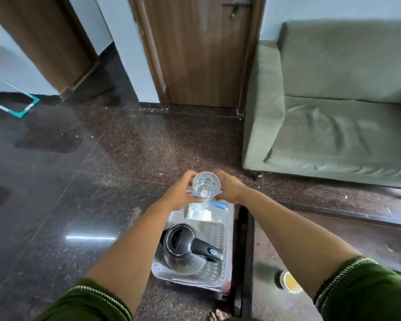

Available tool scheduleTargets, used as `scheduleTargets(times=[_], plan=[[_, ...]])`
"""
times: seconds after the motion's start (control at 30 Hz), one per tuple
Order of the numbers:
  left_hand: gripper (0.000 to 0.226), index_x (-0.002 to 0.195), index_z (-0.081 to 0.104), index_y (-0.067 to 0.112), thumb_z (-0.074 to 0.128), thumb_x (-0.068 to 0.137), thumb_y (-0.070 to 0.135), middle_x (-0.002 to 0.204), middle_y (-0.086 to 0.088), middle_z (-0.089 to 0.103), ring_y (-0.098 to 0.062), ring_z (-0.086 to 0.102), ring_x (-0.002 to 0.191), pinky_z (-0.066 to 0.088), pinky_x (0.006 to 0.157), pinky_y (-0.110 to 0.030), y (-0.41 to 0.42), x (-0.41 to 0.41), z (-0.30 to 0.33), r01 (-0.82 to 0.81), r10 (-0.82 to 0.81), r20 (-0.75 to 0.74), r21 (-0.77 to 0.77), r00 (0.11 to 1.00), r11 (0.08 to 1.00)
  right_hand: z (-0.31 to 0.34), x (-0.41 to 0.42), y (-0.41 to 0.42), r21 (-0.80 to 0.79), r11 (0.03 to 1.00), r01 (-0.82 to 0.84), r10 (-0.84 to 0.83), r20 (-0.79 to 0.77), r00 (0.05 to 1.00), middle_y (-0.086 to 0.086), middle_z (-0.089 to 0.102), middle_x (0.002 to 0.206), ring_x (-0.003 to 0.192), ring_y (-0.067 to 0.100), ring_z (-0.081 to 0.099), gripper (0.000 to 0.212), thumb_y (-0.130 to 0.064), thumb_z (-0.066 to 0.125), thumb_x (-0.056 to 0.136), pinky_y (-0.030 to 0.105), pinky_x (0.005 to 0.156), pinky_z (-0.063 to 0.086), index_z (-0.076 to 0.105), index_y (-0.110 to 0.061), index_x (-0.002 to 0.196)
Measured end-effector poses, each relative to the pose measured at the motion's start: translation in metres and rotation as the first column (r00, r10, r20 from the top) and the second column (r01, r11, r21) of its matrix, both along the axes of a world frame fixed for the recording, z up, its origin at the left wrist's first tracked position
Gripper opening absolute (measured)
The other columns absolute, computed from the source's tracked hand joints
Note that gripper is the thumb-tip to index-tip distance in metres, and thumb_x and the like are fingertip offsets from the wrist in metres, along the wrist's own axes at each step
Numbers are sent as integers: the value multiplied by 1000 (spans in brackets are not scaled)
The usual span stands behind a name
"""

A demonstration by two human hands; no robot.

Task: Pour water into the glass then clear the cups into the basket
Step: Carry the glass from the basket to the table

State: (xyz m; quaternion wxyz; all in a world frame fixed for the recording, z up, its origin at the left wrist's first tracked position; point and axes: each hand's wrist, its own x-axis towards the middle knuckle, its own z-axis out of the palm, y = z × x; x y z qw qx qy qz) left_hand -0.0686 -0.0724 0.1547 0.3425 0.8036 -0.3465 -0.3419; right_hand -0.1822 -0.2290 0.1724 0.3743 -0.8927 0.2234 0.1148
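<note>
Head view: clear glass held between both hands, mouth toward camera. Left hand curled round its left side, right hand round right. Below hands: perforated basket, black kettle inside.

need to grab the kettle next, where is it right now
In the head view the kettle lies in the metal basket on the floor, low centre, between the forearms, nearer than the glass.

1 head-worn wide-angle view, looking forward and steeply down, close over both outstretched forearms, floor below, sofa far right
</note>
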Motion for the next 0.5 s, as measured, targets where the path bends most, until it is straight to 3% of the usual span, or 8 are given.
scheduleTargets(times=[0.17,0.33,0.5], plan=[[80,133,43,27,87,66,18,124,6,56,-15,59,108,51,93,-31,-53,-68,16,102,-105,-54,-52,993,993,27,-85,-36,19,994,103,-104,54,993,2,58,126,113,24,58,79,-15,83,65,37,94,50,46,-20,135],[73,127,48,24,85,67,5,114,7,63,-10,61,101,51,83,-15,-109,-159,17,204,-213,-124,-83,969,976,38,-189,-72,-71,984,162,-157,62,986,1,58,128,115,19,58,75,-14,82,68,30,96,46,48,-17,135],[77,126,49,24,88,62,10,121,1,63,-16,63,107,52,92,-30,-154,-260,10,253,-266,-134,-104,955,962,32,-303,-109,17,968,250,-250,31,968,-3,51,137,126,17,50,84,-11,83,68,24,102,41,42,-23,141]])
